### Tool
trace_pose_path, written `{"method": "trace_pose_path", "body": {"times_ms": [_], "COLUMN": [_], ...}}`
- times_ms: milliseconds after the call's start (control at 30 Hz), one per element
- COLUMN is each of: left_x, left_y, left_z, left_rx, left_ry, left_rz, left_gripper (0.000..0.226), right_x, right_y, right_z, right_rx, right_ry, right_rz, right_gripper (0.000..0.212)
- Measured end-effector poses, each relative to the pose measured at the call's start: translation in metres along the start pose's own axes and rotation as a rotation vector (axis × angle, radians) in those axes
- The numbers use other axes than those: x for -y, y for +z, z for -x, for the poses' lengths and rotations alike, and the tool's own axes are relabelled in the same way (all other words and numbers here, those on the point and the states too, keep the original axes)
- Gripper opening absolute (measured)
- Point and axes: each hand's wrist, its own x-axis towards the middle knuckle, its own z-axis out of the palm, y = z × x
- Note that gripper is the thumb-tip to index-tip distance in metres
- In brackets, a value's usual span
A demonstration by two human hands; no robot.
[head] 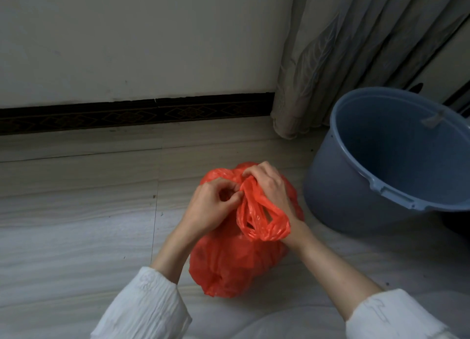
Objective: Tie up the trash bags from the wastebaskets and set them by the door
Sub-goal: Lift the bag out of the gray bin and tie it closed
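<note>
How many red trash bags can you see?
1. The red trash bag sits on the floor, gripped at its top by the left hand and right hand, left of the blue bucket. Others may lie outside the view.

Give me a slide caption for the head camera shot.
Both hands knot a red trash bag beside a blue bucket.

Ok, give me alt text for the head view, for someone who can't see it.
Both hands, left hand and right hand, grip the handle loops of a full red plastic trash bag on the pale floor, mid-knot. An empty blue plastic wastebasket stands to the right, by a grey curtain.
</note>
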Motion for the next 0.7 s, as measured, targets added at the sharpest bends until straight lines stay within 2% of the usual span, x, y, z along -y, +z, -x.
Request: {"method": "trace_pose_path", "body": {"times_ms": [33, 67, 100, 167, 200, 267, 333, 400, 533, 700], "left_x": [-0.007, -0.01, -0.017, -0.023, -0.017, -0.008, 0.004, 0.004, 0.002, -0.002], "left_y": [-0.002, -0.002, -0.004, -0.002, -0.001, -0.001, -0.002, -0.001, -0.003, -0.005], "left_z": [0.001, 0.002, 0.004, 0.007, 0.005, 0.003, 0.002, 0.002, 0.0, -0.001], "left_rx": [0.019, 0.033, 0.045, 0.049, 0.035, -0.001, -0.021, -0.035, -0.014, -0.055], "left_ry": [0.003, -0.005, 0.012, -0.008, -0.005, -0.045, -0.071, -0.08, -0.082, -0.065], "left_rz": [-0.002, 0.041, 0.088, 0.179, 0.202, 0.177, 0.175, 0.203, 0.193, 0.221], "left_gripper": [0.012, 0.015, 0.014, 0.013, 0.009, 0.012, 0.01, 0.005, 0.005, 0.02], "right_x": [-0.014, -0.016, -0.021, -0.029, -0.021, -0.006, -0.004, -0.006, -0.01, -0.014], "right_y": [0.003, 0.005, 0.006, 0.01, 0.009, 0.006, 0.003, 0.002, 0.003, 0.001], "right_z": [0.001, 0.004, 0.003, -0.017, -0.028, -0.035, -0.033, -0.033, -0.032, -0.031], "right_rx": [0.03, 0.032, 0.008, -0.118, -0.135, -0.067, 0.022, 0.032, -0.056, -0.045], "right_ry": [0.203, 0.386, 0.458, 0.329, 0.284, 0.272, 0.294, 0.299, 0.241, 0.161], "right_rz": [-0.125, -0.221, -0.255, -0.245, -0.294, -0.507, -0.714, -0.806, -0.763, -0.675], "right_gripper": [0.081, 0.06, 0.041, 0.012, 0.007, 0.02, 0.019, 0.015, 0.016, 0.021]}}
